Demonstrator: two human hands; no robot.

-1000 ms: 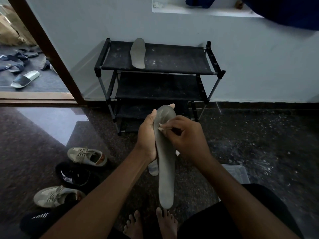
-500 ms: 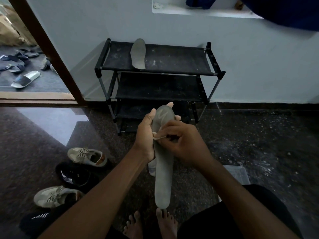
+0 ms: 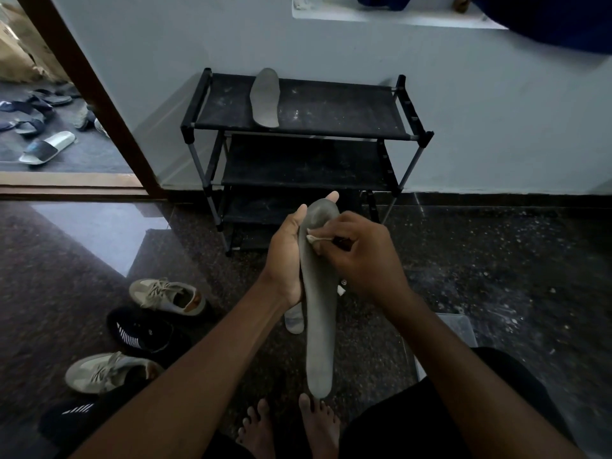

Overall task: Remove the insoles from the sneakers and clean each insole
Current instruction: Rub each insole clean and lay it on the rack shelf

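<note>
Sneakers (image 3: 167, 296), beige pair, on floor at left, black shoe (image 3: 145, 331) between them. Second insole (image 3: 265, 97) lies far, on top shelf of black rack (image 3: 331, 107). At centre my left hand (image 3: 288, 256) grips grey insole (image 3: 319, 309) by upper part. My right hand (image 3: 361, 256) pinches white wipe (image 3: 314, 238), pressed on grey insole near top.

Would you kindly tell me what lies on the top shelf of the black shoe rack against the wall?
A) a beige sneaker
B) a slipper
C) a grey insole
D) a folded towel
C: a grey insole lies flat on the top shelf of the black shoe rack, towards its left end.
</note>
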